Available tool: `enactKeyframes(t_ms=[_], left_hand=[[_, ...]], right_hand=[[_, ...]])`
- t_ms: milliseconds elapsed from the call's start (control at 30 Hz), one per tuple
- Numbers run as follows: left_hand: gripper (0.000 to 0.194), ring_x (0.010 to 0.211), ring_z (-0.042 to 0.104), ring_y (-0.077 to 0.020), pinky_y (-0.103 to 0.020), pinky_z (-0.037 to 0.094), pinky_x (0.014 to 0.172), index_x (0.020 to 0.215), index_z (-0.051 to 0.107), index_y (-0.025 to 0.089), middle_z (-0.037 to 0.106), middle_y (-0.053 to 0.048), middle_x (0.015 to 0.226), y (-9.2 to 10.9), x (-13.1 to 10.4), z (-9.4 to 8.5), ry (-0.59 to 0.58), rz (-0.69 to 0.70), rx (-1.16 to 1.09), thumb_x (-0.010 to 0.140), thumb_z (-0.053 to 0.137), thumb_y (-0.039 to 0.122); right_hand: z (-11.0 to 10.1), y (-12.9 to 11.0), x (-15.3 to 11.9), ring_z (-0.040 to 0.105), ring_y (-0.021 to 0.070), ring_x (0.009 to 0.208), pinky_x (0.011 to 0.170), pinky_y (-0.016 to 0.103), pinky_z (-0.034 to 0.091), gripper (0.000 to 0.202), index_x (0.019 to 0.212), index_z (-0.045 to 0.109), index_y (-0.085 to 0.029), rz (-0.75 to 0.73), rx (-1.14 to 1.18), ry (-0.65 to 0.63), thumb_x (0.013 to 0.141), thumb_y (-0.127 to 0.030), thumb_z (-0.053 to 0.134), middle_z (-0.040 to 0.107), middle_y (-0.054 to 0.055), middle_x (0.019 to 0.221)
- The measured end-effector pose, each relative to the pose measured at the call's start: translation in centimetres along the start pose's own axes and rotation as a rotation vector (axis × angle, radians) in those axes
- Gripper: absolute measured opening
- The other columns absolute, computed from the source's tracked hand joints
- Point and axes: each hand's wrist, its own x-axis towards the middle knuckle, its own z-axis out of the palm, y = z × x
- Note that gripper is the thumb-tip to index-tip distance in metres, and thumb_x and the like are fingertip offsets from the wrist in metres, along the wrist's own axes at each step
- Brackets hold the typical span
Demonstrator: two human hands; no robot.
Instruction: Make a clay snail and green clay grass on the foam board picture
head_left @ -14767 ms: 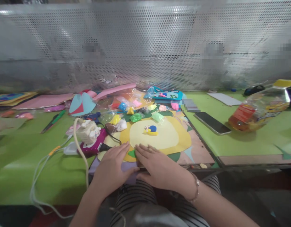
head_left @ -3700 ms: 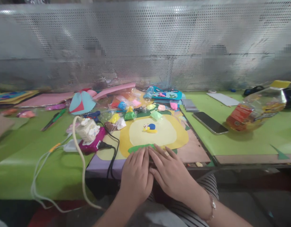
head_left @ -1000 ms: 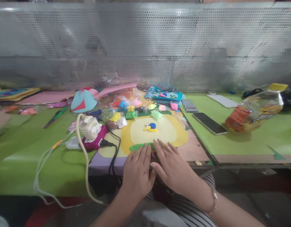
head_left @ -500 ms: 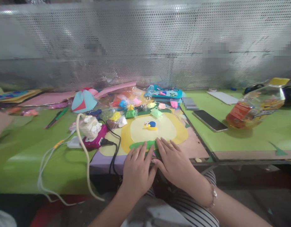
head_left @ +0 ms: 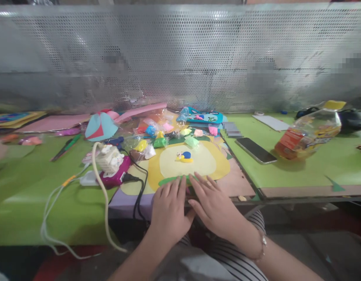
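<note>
Busy scene here: the perforated panel [head_left: 180, 47] closes off the far side, and a jumble of clay packets, yellow [head_left: 141, 146], white [head_left: 149, 152], mint [head_left: 191, 141] and pink [head_left: 213, 130] among them, crowds the far part of the tabletop [head_left: 300, 175], with a blue case [head_left: 217, 117] behind. Over on the left sits the magenta power strip [head_left: 114, 177], a white adapter [head_left: 110, 158] on it, and its black cord [head_left: 142, 191] drops over the near edge just beside the left hand [head_left: 170, 208]. A cream cable [head_left: 103, 191] loops down farther left. Out to the right, well apart from the right hand [head_left: 214, 207], lie a phone [head_left: 256, 150] and a tilted bottle [head_left: 309, 130]. Closest neighbour to the work is the little snail [head_left: 184, 157], on the pale middle of the yellow paper [head_left: 217, 168], just beyond the fingers. And here's the green clay [head_left: 168, 180], on the near part of that paper, right at the fingertips of both hands! Its long axis runs left to right, roughly along the tabletop's near edge; one tapered end points left, and the right end is hidden by the right hand. The grip on each side is flat and loose, fingers stretched out, palms down, resting on the clay with nothing clasped. It's a bright, plain green, long and slim, smooth along the far edge, the near edge covered by fingers.
</note>
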Motion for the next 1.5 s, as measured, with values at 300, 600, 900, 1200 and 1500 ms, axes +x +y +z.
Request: enactKeyframes(t_ms=[300,600,900,1200,1500], left_hand=[[0.063,0.113,0.05,-0.0292,-0.046,0.041,0.093,0.137,0.045,0.022,0.045,-0.004,0.143,-0.1,0.2,0.1,-0.047,0.004,0.052,0.076,0.055,0.033],[0.06,0.114,0.05,-0.0291,-0.046,0.04,0.095,0.135,0.048,0.022,0.048,-0.004,0.141,0.0,0.1,0.2,-0.024,-0.014,0.031,0.077,0.055,0.036],[0.059,0.129,0.041,-0.0314,-0.05,0.03,0.108,0.129,0.052,0.012,0.049,-0.013,0.139,0.8,1.2,0.2,0.015,0.05,-0.017,0.077,0.052,0.04],[0.066,0.136,0.035,-0.0283,-0.044,0.03,0.111,0.141,0.035,0.008,0.038,-0.015,0.146,0.5,0.7,1.5,-0.067,0.082,-0.083,0.08,0.046,0.03],[0.05,0.121,0.052,-0.0243,-0.039,0.042,0.101,0.131,0.047,0.014,0.056,-0.013,0.131,-5.5,7.7,-4.1,-0.117,0.115,-0.126,0.088,0.046,0.039]], right_hand=[[0.6,-0.6,0.1,0.041,0.0313,0.13,0.106,0.046,0.039,0.056,0.138,0.038,0.002,0.004,-0.037,-0.039,0.095,-0.033,0.036,0.046,0.021,0.139],[1.0,-0.2,-0.6,0.043,0.0344,0.128,0.102,0.048,0.043,0.057,0.136,0.041,0.004,0.032,-0.119,0.001,0.093,-0.034,0.042,0.046,0.025,0.137],[-0.2,0.0,0.9,0.047,0.0329,0.125,0.102,0.049,0.043,0.047,0.129,0.048,0.003,0.07,-0.089,0.043,0.095,-0.028,0.038,0.054,0.026,0.129],[0.6,0.4,0.8,0.033,0.0301,0.136,0.108,0.048,0.037,0.065,0.144,0.027,-0.002,-0.022,0.054,-0.087,0.096,-0.044,0.034,0.034,0.021,0.147],[-0.9,1.4,1.4,0.04,0.0293,0.132,0.103,0.049,0.042,0.061,0.145,0.024,-0.002,-0.056,0.152,-0.085,0.099,-0.041,0.027,0.039,0.021,0.143]])
